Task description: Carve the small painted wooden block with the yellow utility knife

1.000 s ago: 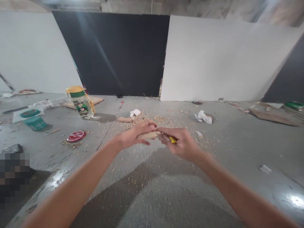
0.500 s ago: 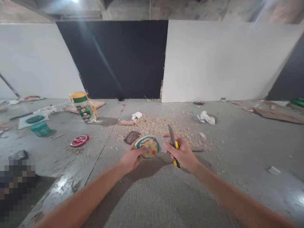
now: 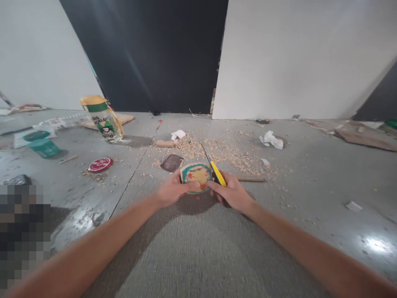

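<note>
I see the painted piece [image 3: 196, 174] raised between both hands above the floor [image 3: 198, 256]. My left hand [image 3: 170, 191] has its grip clamped on the near-left rim; my right hand [image 3: 232, 192] grips a yellow cutter [image 3: 218, 174], thumb beside the piece. Beyond lie shavings [image 3: 214, 151].

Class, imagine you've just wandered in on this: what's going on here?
A person's left hand holds a painted piece with a teal border. The right hand grips a yellow-handled knife, blade pointing away from the person, its thumb seemingly against the piece's right edge. Pale shavings lie scattered on the floor beyond the hands. Off to the left stand a yellow-lidded bottle and, nearer, a red disc lying flat.
</note>
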`<state>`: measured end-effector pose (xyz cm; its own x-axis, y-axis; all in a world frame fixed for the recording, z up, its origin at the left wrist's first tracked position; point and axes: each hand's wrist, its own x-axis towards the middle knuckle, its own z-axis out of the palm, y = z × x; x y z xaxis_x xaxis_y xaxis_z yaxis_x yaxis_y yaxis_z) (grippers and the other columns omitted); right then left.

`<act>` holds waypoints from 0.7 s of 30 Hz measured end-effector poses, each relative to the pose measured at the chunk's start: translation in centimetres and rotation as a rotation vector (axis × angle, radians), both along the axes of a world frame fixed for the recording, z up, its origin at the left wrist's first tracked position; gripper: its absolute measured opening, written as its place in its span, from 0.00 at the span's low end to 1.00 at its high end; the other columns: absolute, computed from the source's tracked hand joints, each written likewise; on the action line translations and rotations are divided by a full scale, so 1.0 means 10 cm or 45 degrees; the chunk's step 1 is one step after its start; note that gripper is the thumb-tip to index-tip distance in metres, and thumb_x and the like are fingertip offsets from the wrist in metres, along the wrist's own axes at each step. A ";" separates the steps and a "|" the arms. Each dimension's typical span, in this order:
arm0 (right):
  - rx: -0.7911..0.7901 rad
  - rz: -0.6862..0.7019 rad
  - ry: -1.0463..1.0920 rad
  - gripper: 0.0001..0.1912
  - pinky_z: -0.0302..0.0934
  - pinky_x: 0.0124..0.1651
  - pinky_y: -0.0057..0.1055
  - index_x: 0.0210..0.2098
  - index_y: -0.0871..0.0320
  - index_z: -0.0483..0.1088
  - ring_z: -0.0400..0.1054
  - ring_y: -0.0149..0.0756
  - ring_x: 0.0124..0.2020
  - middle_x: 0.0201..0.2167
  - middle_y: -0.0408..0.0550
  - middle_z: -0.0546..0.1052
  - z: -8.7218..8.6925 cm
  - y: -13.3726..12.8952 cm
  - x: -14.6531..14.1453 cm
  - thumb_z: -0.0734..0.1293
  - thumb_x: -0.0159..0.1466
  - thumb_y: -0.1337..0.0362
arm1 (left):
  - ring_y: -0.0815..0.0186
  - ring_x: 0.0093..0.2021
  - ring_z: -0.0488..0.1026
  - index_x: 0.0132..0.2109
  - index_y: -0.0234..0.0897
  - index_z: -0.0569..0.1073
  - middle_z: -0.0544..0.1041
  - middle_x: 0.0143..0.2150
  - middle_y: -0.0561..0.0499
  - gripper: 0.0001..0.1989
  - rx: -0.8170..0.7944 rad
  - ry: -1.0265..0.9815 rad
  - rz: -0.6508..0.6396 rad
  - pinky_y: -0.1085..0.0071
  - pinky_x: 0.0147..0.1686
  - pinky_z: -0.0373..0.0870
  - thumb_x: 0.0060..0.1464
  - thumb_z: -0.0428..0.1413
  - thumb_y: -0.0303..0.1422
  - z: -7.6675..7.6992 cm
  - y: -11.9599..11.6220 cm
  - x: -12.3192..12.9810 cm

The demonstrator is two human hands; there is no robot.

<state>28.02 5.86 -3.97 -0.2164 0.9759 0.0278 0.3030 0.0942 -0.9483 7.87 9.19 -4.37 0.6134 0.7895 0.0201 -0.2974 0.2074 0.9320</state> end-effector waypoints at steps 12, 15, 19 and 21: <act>-0.048 0.078 0.021 0.14 0.52 0.16 0.22 0.34 0.58 0.64 0.58 0.23 0.15 0.21 0.39 0.71 0.03 0.00 0.01 0.66 0.64 0.53 | 0.66 0.28 0.74 0.42 0.33 0.77 0.78 0.34 0.46 0.18 -0.129 0.037 0.054 0.77 0.18 0.70 0.42 0.67 0.31 0.01 0.05 -0.02; -0.081 0.064 0.051 0.12 0.53 0.16 0.22 0.33 0.57 0.63 0.59 0.23 0.15 0.21 0.38 0.71 0.02 0.00 0.02 0.65 0.64 0.55 | 0.64 0.30 0.74 0.43 0.33 0.77 0.79 0.35 0.45 0.17 -0.122 0.075 0.029 0.76 0.19 0.71 0.43 0.67 0.30 0.01 0.04 -0.03; -0.134 -0.005 0.143 0.11 0.51 0.14 0.22 0.40 0.56 0.63 0.59 0.25 0.13 0.20 0.36 0.69 0.02 0.00 0.02 0.62 0.65 0.55 | 0.58 0.39 0.75 0.46 0.33 0.76 0.78 0.42 0.42 0.19 -0.135 0.077 0.018 0.67 0.27 0.78 0.44 0.66 0.29 0.00 0.04 -0.03; -0.150 -0.040 0.205 0.12 0.52 0.15 0.22 0.45 0.54 0.61 0.60 0.26 0.14 0.20 0.34 0.68 0.01 -0.01 0.03 0.60 0.66 0.55 | 0.56 0.43 0.75 0.50 0.36 0.74 0.77 0.48 0.41 0.22 -0.148 0.069 0.018 0.62 0.31 0.79 0.46 0.66 0.30 0.00 0.03 -0.03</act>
<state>28.29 5.80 -3.86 -0.1878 0.9807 -0.0553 0.1477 -0.0275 -0.9887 7.54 9.54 -4.33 0.5997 0.7933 -0.1053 -0.2509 0.3113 0.9166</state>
